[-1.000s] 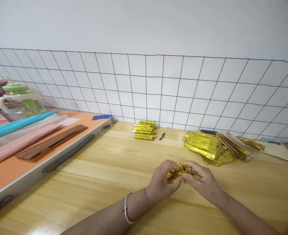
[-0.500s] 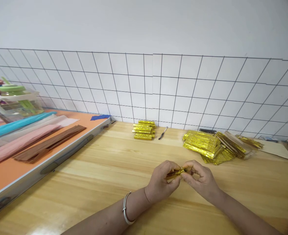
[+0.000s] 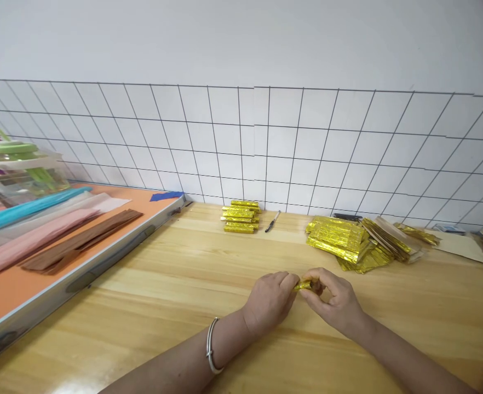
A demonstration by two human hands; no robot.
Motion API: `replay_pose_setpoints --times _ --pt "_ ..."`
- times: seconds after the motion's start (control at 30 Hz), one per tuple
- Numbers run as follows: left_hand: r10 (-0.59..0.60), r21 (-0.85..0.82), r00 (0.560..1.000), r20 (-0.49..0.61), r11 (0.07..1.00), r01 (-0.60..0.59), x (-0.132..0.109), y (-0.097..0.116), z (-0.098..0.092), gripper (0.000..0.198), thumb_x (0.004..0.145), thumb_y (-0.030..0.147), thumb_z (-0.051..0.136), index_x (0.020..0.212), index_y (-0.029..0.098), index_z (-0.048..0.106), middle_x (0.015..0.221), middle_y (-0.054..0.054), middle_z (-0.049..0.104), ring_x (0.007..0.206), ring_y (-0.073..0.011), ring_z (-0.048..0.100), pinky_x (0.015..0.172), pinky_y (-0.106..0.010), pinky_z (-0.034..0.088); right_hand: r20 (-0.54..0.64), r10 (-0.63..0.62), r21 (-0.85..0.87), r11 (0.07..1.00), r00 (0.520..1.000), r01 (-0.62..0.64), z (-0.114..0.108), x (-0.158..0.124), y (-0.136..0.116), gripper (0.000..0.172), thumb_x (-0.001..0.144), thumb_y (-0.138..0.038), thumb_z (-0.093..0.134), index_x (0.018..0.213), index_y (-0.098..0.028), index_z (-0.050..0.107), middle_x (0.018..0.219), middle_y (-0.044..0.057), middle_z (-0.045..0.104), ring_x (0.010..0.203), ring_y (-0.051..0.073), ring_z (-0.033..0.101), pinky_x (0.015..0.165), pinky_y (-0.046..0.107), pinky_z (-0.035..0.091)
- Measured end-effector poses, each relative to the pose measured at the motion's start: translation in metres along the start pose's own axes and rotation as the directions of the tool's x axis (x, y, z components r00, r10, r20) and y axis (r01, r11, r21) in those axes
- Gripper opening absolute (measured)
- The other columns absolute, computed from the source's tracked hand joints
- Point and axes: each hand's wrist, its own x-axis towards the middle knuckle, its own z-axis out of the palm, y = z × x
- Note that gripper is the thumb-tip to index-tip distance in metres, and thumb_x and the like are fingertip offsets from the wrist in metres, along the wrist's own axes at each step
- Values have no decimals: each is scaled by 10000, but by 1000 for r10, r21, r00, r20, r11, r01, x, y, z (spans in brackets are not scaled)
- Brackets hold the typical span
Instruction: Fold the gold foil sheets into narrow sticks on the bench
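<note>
Just above the wooden table, both hands grip one small gold foil roll. My left hand, with a silver bangle on its wrist, is wrapped round the roll's left part and hides most of it. At the other end, my right hand pinches the roll between thumb and fingers. Only a short stretch of shiny gold shows between the two hands. Farther back lies a small stack of similar gold rolls, and to the right a pile of flat gold foil pieces.
A pen lies beside the stacked rolls. On the left, a raised orange board carries brown folded paper, pink paper, blue paper and a green-lidded jug. A white gridded wall rises behind the table.
My left hand has turned over and closed further round the gold roll, so less of it shows. The right hand keeps its pinch at nearly the same spot.
</note>
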Motion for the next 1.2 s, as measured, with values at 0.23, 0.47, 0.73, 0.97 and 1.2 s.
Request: replay_pose_setpoints --times 0.23,0.47,0.73,0.97,1.2 --pt "-7 111 999 43 994 2 0 1 2 44 829 177 464 869 180 482 771 -37 585 681 -176 552 578 -251 407 -34 -42 -33 999 999 40 2 -2 -2 112 789 -176 553 895 -213 555 703 -8 611 572 99 558 551 211 459" --pt "-28 -318 999 41 947 40 -1 -7 2 72 838 253 480 813 188 461 693 26 528 607 -109 492 539 -193 330 142 73 168 981 987 -97 -24 11 -4 155 830 -267 524 956 -193 576 751 11 606 644 119 570 590 229 475" --pt "-62 -457 987 148 881 124 0 -6 -3 202 816 326 513 710 172 438 605 56 405 543 -74 371 503 -174 277 316 93 173 973 944 -154 -42 24 -7 97 806 -228 537 800 -192 627 728 0 581 624 111 518 557 225 427" --pt "7 -300 966 260 951 74 2 -3 -12 118 824 293 500 816 176 515 668 33 525 552 -80 432 518 -174 296 439 69 34 995 896 -93 -37 22 -3 158 762 -124 533 838 -207 644 782 2 594 690 114 551 610 215 427" --pt "39 -241 932 362 969 53 5 0 -27 136 842 314 489 852 184 528 720 15 584 589 -94 484 533 -175 320 447 -119 -106 977 886 185 -37 18 -2 219 785 -92 467 883 -200 630 788 24 581 712 132 535 639 238 399"
